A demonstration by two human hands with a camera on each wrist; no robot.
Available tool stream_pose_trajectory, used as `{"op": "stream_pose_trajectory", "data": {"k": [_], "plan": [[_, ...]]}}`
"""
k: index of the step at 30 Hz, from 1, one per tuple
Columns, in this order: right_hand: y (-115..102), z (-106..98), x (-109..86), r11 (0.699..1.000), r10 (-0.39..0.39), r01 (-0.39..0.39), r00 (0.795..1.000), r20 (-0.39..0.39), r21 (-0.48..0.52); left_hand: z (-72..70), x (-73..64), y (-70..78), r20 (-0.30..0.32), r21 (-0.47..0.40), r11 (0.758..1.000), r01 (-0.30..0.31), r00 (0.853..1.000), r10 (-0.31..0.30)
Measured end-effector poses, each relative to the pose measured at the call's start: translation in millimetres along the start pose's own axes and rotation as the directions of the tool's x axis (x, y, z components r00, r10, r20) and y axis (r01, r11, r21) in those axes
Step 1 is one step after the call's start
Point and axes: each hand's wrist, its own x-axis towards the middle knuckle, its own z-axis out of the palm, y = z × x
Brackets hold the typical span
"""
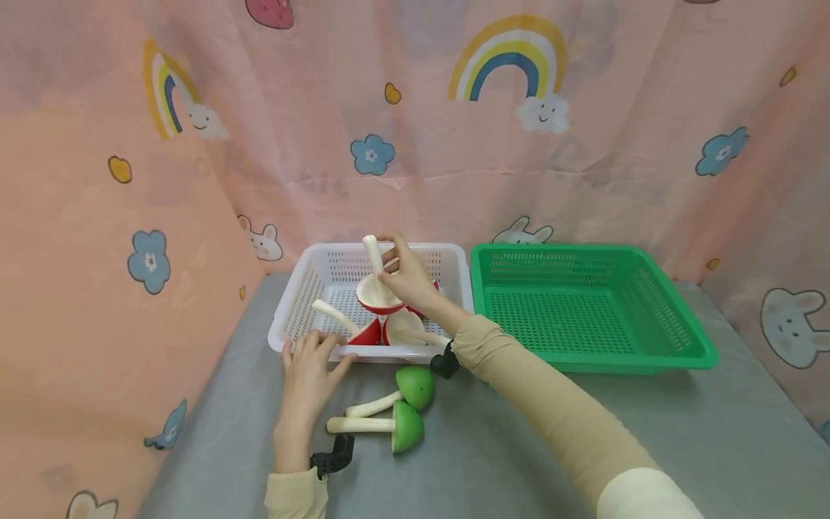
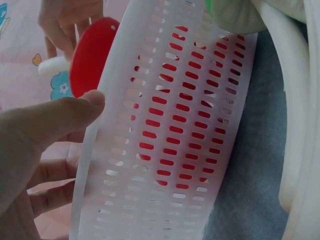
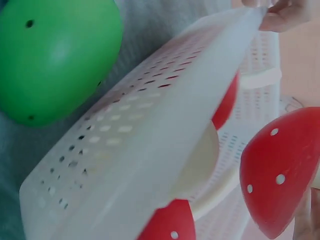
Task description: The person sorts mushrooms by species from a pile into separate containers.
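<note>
My right hand [image 1: 410,277] pinches the pale stem of a red-capped toy mushroom [image 1: 379,297], held cap down above the white basket [image 1: 293,317]. White dots mark its red cap [image 3: 282,170] in the right wrist view. My left hand [image 1: 310,375] holds the basket's near left rim, its thumb [image 2: 75,112] on the edge and the other fingertips hidden behind it. Inside the basket lie several more red mushrooms, one with its stem [image 1: 333,315] pointing up left, another [image 1: 400,328] showing its pale underside. The right forearm partly covers the basket.
Two green-capped toy mushrooms, one [image 1: 415,387] behind the other [image 1: 407,427], lie on the grey table [image 1: 493,447] in front of the white basket. A green basket [image 1: 687,353] stands close on the right. A patterned pink curtain [image 1: 415,194] hangs behind.
</note>
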Motion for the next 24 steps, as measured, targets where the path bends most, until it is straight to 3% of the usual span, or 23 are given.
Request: {"op": "stream_pose_trajectory", "data": {"k": [7,18,24], "plan": [[5,17,8.7,0.999,0.049,-0.049,0.999,-0.004,-0.017,1.4,-0.5,-0.7,0.001,-0.006,1.000,0.007,1.000,-0.007],[3,35,5.4,0.970,0.010,0.006,0.998,0.066,-0.242,1.9,0.0,-1.4,-0.001,-0.009,1.000,0.010,1.000,-0.010],[5,36,2.7,0.962,0.028,-0.012,0.998,0.057,-0.273,1.6,-0.1,-0.4,0.001,-0.008,1.000,0.010,1.000,-0.010]]}}
